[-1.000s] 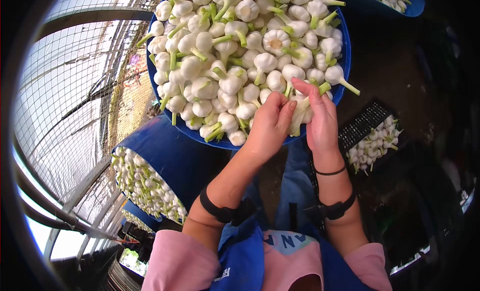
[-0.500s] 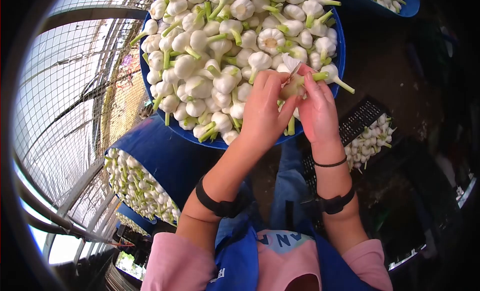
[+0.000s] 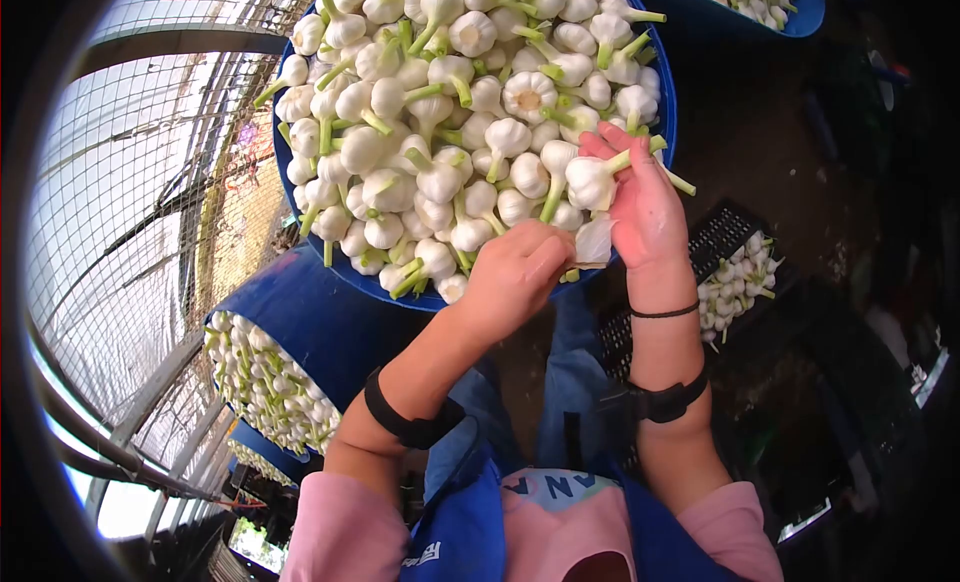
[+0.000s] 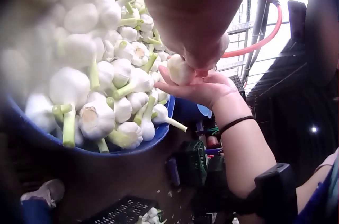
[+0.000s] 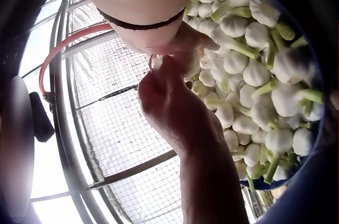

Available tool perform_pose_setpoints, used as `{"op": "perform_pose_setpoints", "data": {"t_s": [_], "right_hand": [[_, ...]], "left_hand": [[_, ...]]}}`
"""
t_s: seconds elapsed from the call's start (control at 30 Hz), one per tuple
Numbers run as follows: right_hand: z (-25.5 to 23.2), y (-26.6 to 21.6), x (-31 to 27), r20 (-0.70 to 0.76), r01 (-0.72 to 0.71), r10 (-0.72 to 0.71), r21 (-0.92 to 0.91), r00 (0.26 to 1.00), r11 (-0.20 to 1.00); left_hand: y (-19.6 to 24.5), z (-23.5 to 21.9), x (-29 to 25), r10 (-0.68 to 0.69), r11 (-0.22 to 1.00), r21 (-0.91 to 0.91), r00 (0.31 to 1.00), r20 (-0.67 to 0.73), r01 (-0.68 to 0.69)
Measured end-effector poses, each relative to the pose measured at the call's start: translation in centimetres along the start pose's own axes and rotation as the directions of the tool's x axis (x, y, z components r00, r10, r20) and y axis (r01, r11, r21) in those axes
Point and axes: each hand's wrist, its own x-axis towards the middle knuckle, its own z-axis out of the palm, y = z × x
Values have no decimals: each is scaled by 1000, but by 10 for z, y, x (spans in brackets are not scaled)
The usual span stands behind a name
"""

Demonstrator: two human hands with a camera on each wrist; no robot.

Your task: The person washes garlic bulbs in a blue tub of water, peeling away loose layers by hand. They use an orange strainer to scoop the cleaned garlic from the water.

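My right hand point(image 3: 650, 207) holds a white garlic bulb point(image 3: 590, 184) by its green stem, palm turned up, with the thumb across the stem. The bulb rests by the fingers, over the near right rim of the tub. Lower and to the left, my left hand point(image 3: 518, 277) has curled fingers and pinches a thin, papery piece of garlic skin point(image 3: 595, 241), which has a narrow brownish edge. In the left wrist view the bulb point(image 4: 180, 69) shows against the right palm, partly behind my left hand. The right wrist view shows my left hand point(image 5: 167, 97) in shadow.
A blue tub point(image 3: 668, 92) heaped with garlic bulbs stands in front of me. Another blue tub point(image 3: 310, 302) of garlic lies tilted at the left. A black crate point(image 3: 735, 232) and a pile of garlic point(image 3: 738, 287) are at the right. Wire mesh point(image 3: 170, 152) lines the left side.
The hands were together around the bulb half a second ago. My left hand has drawn back toward me with the skin, and the bulb now shows whole in my right hand.
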Motion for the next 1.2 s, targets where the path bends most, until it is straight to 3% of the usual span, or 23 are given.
{"op": "perform_pose_setpoints", "data": {"t_s": [0.03,0.07,0.1,0.17,0.27,0.37,0.4,0.5,0.6,0.7,0.9,1.0,1.1,1.2], "right_hand": [[1,-7,4,11,71,-72,39,997,997],[5,-12,4,43,86,-87,24,995,996],[11,-14,3,77,104,-105,10,991,994],[19,-8,1,106,91,-92,17,990,996],[32,2,-9,91,86,-85,-6,992,996],[30,9,-19,103,56,-48,-75,993,996],[31,11,-24,112,67,-53,-120,992,990],[24,13,-26,123,55,-25,-247,992,967],[15,7,-27,125,21,29,-382,992,924],[15,1,-30,152,35,48,-498,987,867],[5,9,-27,152,86,7,-592,988,801],[1,14,-27,184,105,44,-724,982,682],[-2,18,-26,154,54,72,-685,985,726],[-2,20,-24,113,-77,150,-485,982,871]], "left_hand": [[-2,-2,-6,-23,1000,-5,999,36,24],[-5,-5,-11,-133,989,-74,991,-12,132],[-4,-11,-11,-228,974,-8,973,-47,228],[-5,-5,-10,-301,953,-30,931,-206,302],[11,-10,16,-269,962,-14,943,-195,271],[9,-9,24,-314,935,137,943,-112,328],[5,-7,24,-364,930,14,925,-109,368],[0,-14,18,-391,912,-136,921,1,387],[-4,-22,13,-312,931,-177,948,68,319],[-3,-31,14,-338,859,-347,926,166,376],[-8,-28,8,-393,741,-507,897,203,440],[-12,-24,5,-391,762,-455,888,242,460],[-8,-20,5,-308,864,-388,947,93,319],[-1,-16,3,-373,790,-484,921,110,377]]}}
